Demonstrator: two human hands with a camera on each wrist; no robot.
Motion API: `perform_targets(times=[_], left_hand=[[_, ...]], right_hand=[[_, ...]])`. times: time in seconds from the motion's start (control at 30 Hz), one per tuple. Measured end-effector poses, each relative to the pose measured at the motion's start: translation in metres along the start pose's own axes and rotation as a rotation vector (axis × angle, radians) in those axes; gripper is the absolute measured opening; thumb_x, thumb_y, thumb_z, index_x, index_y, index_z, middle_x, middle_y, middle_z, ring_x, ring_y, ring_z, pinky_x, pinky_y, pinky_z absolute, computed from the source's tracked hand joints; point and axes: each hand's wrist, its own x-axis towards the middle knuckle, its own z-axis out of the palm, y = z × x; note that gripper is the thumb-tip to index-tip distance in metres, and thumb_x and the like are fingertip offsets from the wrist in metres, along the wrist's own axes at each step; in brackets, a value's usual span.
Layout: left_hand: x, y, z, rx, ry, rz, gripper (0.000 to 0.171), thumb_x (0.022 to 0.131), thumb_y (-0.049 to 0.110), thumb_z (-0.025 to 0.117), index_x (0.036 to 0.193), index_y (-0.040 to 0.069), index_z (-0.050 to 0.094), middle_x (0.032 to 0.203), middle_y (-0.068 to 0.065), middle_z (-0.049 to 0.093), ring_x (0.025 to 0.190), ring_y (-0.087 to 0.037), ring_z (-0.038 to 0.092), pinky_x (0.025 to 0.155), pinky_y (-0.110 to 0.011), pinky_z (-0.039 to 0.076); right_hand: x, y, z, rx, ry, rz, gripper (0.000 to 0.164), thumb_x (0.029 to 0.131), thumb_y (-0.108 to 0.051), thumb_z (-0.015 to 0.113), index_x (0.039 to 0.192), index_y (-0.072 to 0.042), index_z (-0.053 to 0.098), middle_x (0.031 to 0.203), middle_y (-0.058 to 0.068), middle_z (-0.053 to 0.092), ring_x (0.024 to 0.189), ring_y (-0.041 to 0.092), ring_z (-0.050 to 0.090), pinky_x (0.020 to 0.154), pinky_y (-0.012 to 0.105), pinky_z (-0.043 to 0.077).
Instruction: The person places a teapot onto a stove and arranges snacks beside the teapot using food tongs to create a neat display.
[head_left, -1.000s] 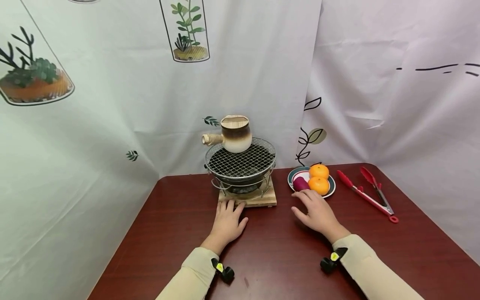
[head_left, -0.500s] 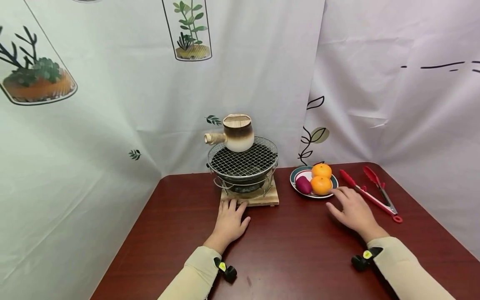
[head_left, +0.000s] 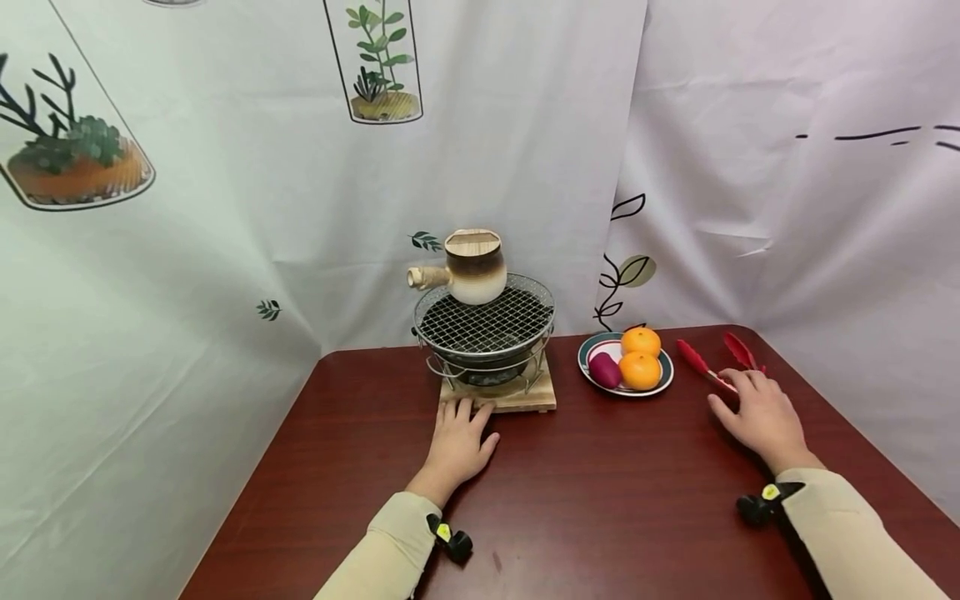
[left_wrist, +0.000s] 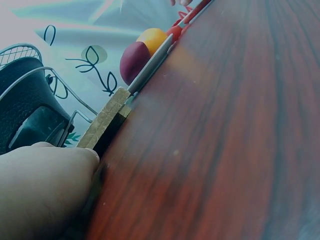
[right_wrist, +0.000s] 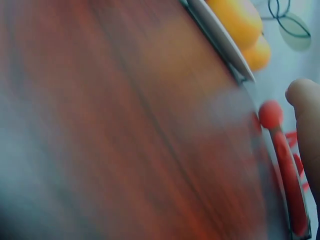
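Observation:
My left hand rests with straight fingers at the front edge of the wooden board. On that board stands a round tabletop grill in a wire stand, and a small clay pot with a wooden lid and side handle sits on its mesh. My right hand is over the red-tipped tongs, fingers relaxed and holding nothing; it hides their middle and handle end. In the right wrist view the thumb shows just above the red part of the tongs.
Left of the tongs is a green-rimmed plate with two oranges and a purple, egg-shaped item. A dark red table lies under everything. Patterned white cloth hangs close behind its far edge.
My right hand has moved right, from in front of the plate to over the tongs, covering part of them. The left hand has stayed at the board.

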Motion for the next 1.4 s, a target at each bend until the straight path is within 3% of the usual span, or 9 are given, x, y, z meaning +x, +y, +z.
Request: perform_targets(times=[0.23, 0.43, 0.57, 0.87, 1.13, 1.4], left_hand=[[-0.002, -0.002, 0.001, -0.01, 0.012, -0.001, 0.049, 0.097, 0.041, 0.064, 0.141, 0.021, 0.057, 0.139, -0.018, 0.049, 0.131, -0.043, 0.043, 0.109, -0.062, 0.033], [0.0, -0.002, 0.002, 0.0, 0.011, 0.007, 0.049, 0.097, 0.042, 0.062, 0.141, 0.021, 0.057, 0.138, -0.017, 0.05, 0.131, -0.041, 0.043, 0.11, -0.061, 0.032], [0.001, -0.002, 0.002, -0.001, 0.008, 0.005, 0.049, 0.097, 0.042, 0.062, 0.141, 0.021, 0.056, 0.139, -0.017, 0.049, 0.131, -0.041, 0.042, 0.11, -0.062, 0.031], [-0.001, -0.001, 0.002, 0.0, 0.01, 0.007, 0.049, 0.097, 0.041, 0.064, 0.141, 0.021, 0.057, 0.138, -0.017, 0.049, 0.13, -0.043, 0.042, 0.11, -0.061, 0.031], [-0.002, -0.001, 0.005, 0.002, 0.002, 0.013, 0.052, 0.095, 0.043, 0.065, 0.142, 0.021, 0.056, 0.138, -0.017, 0.049, 0.131, -0.042, 0.042, 0.111, -0.062, 0.03], [-0.002, 0.0, 0.004, 0.003, 0.037, 0.015, 0.051, 0.094, 0.041, 0.067, 0.14, 0.02, 0.057, 0.137, -0.017, 0.05, 0.13, -0.042, 0.043, 0.109, -0.062, 0.032]], right_hand=[[-0.003, 0.02, 0.002, 0.001, 0.0, 0.123, 0.059, 0.092, -0.032, 0.067, 0.134, 0.003, 0.047, 0.122, 0.036, 0.044, 0.104, 0.055, 0.043, 0.082, 0.069, 0.039], [-0.006, 0.034, 0.002, -0.012, -0.056, 0.26, 0.092, 0.094, -0.049, 0.063, 0.152, 0.009, 0.022, 0.125, 0.044, 0.033, 0.108, 0.061, 0.036, 0.085, 0.074, 0.036], [-0.006, 0.041, 0.003, -0.028, -0.103, 0.322, 0.105, 0.093, -0.059, 0.058, 0.153, 0.014, 0.011, 0.124, 0.05, 0.03, 0.107, 0.065, 0.035, 0.086, 0.075, 0.035], [-0.003, 0.048, 0.007, -0.051, -0.195, 0.373, 0.117, 0.087, -0.077, 0.051, 0.151, 0.014, 0.015, 0.117, 0.047, 0.031, 0.099, 0.062, 0.035, 0.076, 0.072, 0.037], [0.002, 0.044, 0.005, -0.069, -0.248, 0.442, 0.114, 0.087, -0.081, 0.043, 0.155, 0.006, 0.013, 0.113, 0.047, 0.032, 0.094, 0.061, 0.037, 0.072, 0.069, 0.037], [0.005, 0.043, 0.004, -0.073, -0.26, 0.425, 0.114, 0.088, -0.081, 0.041, 0.156, 0.005, 0.012, 0.109, 0.045, 0.04, 0.092, 0.061, 0.045, 0.07, 0.066, 0.038]])
